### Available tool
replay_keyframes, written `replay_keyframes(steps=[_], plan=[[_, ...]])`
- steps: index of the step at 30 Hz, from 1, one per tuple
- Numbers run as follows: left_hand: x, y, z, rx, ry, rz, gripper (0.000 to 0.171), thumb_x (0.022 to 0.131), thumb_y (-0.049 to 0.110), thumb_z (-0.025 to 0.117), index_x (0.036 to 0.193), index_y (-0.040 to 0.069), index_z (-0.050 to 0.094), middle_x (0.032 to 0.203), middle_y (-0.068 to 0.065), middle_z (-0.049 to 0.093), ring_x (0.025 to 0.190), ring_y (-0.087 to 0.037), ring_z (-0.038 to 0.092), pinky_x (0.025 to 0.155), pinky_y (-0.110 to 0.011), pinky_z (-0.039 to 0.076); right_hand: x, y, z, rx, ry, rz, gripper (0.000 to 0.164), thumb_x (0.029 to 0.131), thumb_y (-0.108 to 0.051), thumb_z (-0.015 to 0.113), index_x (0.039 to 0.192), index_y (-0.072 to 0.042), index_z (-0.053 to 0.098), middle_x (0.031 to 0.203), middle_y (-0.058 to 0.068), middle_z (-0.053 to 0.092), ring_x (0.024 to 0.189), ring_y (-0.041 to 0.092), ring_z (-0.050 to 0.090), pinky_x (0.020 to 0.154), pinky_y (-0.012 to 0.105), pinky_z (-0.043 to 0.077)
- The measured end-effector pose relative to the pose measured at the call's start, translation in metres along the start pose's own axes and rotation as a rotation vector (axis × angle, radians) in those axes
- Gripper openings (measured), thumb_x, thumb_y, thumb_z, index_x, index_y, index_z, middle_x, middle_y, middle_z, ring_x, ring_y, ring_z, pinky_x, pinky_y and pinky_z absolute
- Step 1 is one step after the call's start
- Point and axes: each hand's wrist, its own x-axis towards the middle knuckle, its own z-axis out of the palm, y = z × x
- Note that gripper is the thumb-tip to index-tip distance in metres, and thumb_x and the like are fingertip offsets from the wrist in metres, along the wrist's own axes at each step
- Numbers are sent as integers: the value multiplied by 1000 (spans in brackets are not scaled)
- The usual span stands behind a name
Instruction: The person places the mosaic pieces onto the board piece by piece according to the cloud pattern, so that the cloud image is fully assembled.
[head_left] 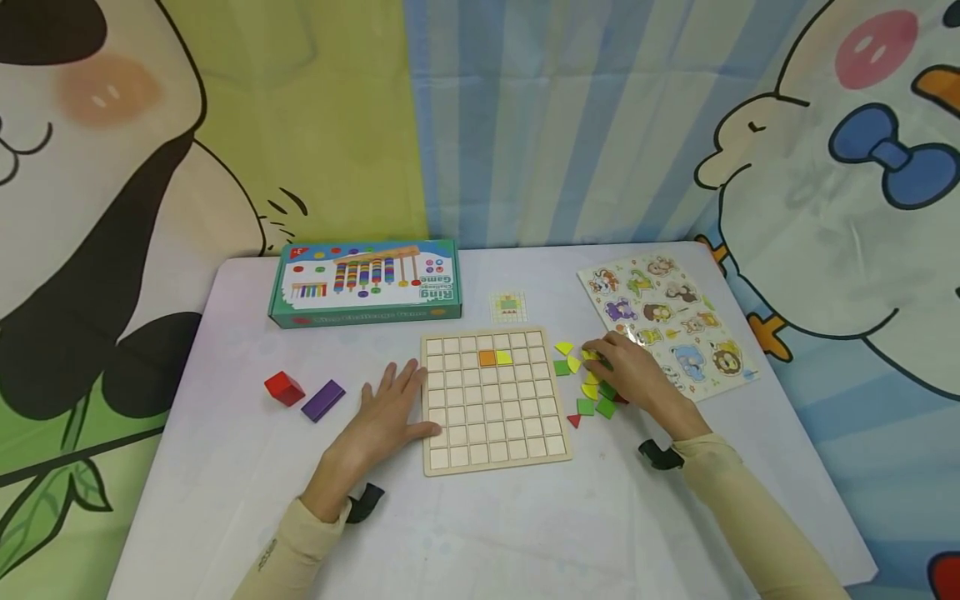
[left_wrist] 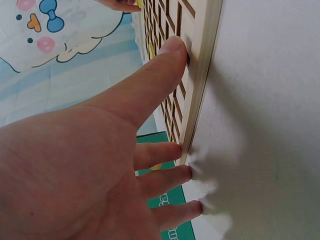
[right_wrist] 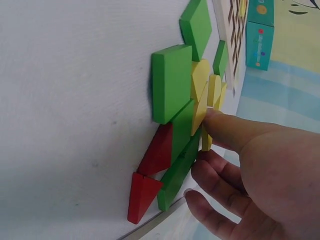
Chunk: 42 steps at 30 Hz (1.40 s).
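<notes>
A wooden grid board (head_left: pixel 495 414) lies on the table, with an orange square (head_left: pixel 487 358) and a yellow square (head_left: pixel 504 357) in its upper cells. Along its left edge rests my left hand (head_left: pixel 386 421), fingers spread; the thumb lies on the frame in the left wrist view. My right hand (head_left: pixel 637 375) reaches into a loose pile right of the board. Between its thumb and fingers it pinches a yellow piece (right_wrist: pixel 206 140), partly hidden. Around it are green pieces (right_wrist: pixel 172 82), more yellow pieces (head_left: pixel 590 390) and red triangles (right_wrist: pixel 143 197).
Behind the board lie a small pattern card (head_left: pixel 508 307) and a green-edged game box (head_left: pixel 365 283). A sheet of animal pictures (head_left: pixel 690 362) is at the right, partly under the right hand. To the left sit a red block (head_left: pixel 284 389) and a purple block (head_left: pixel 323 401).
</notes>
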Motion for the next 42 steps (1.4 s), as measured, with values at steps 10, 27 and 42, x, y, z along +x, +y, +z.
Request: replay_keyframes(steps=[10,27,42], plan=[[-1,0,-1,0,6,6,101,86,45,78,162,7,23,170,-17,14,156,-46,4,113,-80,7,0,1,-3,-44,-15,-17,30,96,-22,72,121,-5,72,106,11,66,86,20,63,76,40,56],[-2,2,-3,4,2,4,100,86,45,78,161,6,25,170,-18,15,156,-47,5,113,-80,8,9,-2,-1,-53,127,-149,25,89,-20,79,108,-4,74,92,6,67,79,18,59,68,36,54],[-1,1,-3,9,17,12,98,87,43,78,161,6,25,169,-19,17,156,-48,7,112,-81,9,31,-49,11,11,119,-256,26,89,-20,80,110,-5,73,93,4,66,79,15,61,69,32,54]])
